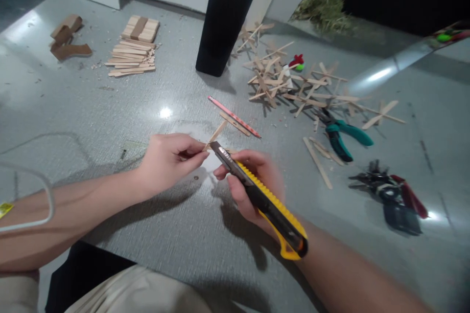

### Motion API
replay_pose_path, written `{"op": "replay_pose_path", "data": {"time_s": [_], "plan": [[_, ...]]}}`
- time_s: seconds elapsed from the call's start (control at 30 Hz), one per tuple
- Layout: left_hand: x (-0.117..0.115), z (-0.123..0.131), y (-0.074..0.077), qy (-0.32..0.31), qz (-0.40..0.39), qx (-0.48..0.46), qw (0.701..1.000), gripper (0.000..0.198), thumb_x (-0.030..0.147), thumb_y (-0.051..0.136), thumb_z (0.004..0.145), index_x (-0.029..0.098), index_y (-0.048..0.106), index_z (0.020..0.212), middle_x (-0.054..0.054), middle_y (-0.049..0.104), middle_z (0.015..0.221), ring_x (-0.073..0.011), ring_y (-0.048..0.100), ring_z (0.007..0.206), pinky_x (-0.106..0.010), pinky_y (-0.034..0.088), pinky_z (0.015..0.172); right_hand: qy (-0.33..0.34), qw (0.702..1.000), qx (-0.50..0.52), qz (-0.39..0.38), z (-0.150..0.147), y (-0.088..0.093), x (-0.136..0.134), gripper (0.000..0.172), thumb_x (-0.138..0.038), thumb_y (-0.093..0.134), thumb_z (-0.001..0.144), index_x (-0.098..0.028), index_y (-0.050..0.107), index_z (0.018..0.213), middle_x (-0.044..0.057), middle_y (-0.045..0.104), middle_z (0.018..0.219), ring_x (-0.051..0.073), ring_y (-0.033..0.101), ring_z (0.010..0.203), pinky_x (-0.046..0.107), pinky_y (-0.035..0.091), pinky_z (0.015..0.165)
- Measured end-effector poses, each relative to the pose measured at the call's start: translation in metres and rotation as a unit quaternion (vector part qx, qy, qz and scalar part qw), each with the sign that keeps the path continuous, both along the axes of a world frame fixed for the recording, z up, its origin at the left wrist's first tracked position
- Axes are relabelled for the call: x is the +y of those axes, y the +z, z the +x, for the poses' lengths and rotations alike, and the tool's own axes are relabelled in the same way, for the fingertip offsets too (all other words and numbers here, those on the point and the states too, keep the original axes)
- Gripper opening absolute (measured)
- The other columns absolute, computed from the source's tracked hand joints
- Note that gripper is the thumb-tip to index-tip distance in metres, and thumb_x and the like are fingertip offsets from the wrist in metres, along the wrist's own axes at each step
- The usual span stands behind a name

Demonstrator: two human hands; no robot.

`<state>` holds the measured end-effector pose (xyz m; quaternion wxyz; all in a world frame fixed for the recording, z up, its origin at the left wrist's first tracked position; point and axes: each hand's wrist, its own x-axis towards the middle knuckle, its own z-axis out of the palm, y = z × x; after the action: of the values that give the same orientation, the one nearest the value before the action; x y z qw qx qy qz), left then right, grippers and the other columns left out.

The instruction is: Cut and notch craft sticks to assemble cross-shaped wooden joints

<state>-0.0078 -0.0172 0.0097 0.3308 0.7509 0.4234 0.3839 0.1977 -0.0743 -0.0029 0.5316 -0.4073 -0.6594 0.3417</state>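
Between the thumb and fingers of my left hand (172,156) is pinched a thin wooden craft stick (217,133), its free end pointing up and away. My right hand (253,181) grips a yellow and black utility knife (271,200). The knife's tip end meets the stick close to my left fingertips; I cannot make out how much blade is out. Just beyond my hands, a pink pencil (235,116) lies beside another craft stick (235,124). Under the hands there is a pale patch on the grey table (154,234).
Crossed-stick pieces (271,78) lie piled at the back right, near teal-handled pliers (341,134) and a bunch of keys (389,193). A black phone (225,24) leans upright at the back. Stacked craft sticks (134,56) and brown cardboard (69,39) sit back left.
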Motion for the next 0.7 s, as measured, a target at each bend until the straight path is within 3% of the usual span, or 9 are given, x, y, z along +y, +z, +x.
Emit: {"op": "replay_pose_path", "data": {"time_s": [0.3, 0.53, 0.7], "plan": [[0.0, 0.005, -0.004, -0.017, 0.034, -0.022, 0.999, 0.013, 0.028, 0.076, 0.093, 0.02, 0.075, 0.083, 0.0, 0.074, 0.071, -0.0116, 0.066, 0.059, -0.023, 0.05, 0.054, -0.033, 0.996, 0.042, -0.068, -0.006, 0.017, -0.012, 0.025, -0.018, 0.06, 0.098, -0.029, 0.053, 0.119, -0.002, 0.076, 0.087, 0.015, 0.075, 0.074, 0.029, 0.063, 0.066], [0.003, 0.005, -0.002, -0.028, 0.032, -0.013, 0.999, 0.008, 0.027, 0.075, 0.094, 0.022, 0.078, 0.089, -0.001, 0.073, 0.072, -0.0127, 0.064, 0.06, -0.026, 0.048, 0.057, -0.047, 0.985, 0.11, -0.123, -0.006, 0.011, -0.014, 0.02, -0.033, 0.063, 0.101, -0.03, 0.053, 0.118, -0.004, 0.076, 0.085, 0.015, 0.071, 0.073, 0.03, 0.061, 0.066], [0.01, 0.002, 0.0, -0.033, -0.028, -0.013, 0.999, 0.007, 0.025, 0.075, 0.091, 0.025, 0.082, 0.092, -0.002, 0.08, 0.081, -0.0153, 0.071, 0.069, -0.027, 0.052, 0.062, -0.018, 0.969, 0.173, -0.174, -0.001, 0.006, -0.014, 0.019, -0.037, 0.063, 0.102, -0.031, 0.057, 0.119, -0.003, 0.076, 0.084, 0.017, 0.07, 0.076, 0.033, 0.061, 0.073]]}}
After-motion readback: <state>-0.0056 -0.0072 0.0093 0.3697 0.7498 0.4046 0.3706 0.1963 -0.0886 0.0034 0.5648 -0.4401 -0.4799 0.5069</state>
